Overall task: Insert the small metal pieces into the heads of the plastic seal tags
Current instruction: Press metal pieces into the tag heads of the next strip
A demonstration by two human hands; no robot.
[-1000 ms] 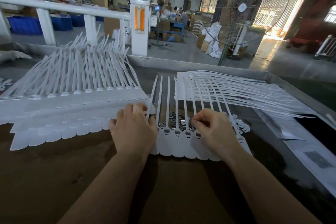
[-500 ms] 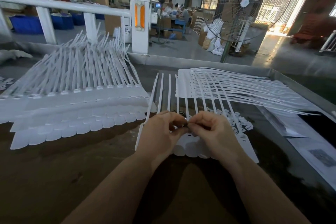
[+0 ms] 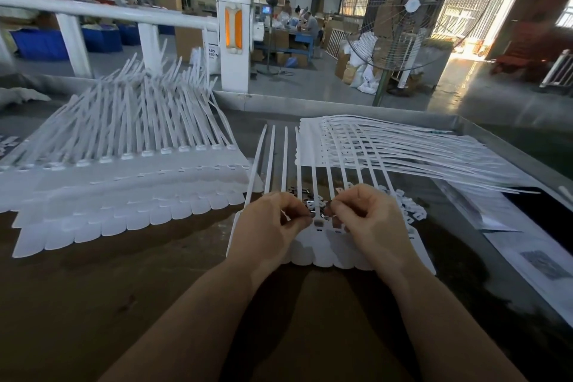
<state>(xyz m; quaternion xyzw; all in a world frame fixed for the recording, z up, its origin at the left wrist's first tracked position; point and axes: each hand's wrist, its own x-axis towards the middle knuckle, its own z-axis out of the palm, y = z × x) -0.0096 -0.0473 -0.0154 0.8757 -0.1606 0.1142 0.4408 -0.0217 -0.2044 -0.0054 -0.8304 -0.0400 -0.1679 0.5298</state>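
Both hands meet over a strip of white seal tags [image 3: 322,245] lying flat on the brown table [image 3: 93,288]. Left hand [image 3: 266,226] and right hand [image 3: 372,223] each pinch small metal pieces [image 3: 313,204] at the tag heads. Tag pile [image 3: 124,170] lies left.

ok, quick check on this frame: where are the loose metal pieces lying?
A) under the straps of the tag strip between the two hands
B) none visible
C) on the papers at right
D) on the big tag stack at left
A: the metal pieces glint on the table under the straps of the tag strip, just beyond the fingertips of the left hand and right hand.
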